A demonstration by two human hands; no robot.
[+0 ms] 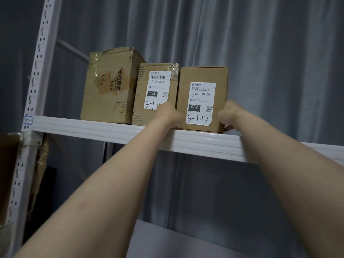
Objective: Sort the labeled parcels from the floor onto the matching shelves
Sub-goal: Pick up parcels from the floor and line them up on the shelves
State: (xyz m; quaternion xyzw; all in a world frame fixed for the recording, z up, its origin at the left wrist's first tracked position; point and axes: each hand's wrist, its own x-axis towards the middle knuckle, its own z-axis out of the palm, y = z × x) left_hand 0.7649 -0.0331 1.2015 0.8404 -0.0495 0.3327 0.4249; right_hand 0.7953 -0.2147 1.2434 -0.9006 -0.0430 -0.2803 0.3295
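While left hand (168, 116) and right hand (229, 116) clasp parcel 3-1-17 (203, 75) by lower sides, upright at shelf (104, 129) front edge: push straight back, base flat on shelf, label outward, before letting go.

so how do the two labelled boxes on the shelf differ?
The middle box is wrapped in shiny clear tape; the right box shows no tape. The left hand and right hand grip the right box; the middle box is not gripped. Both are brown cardboard, marked 032-038-E01.
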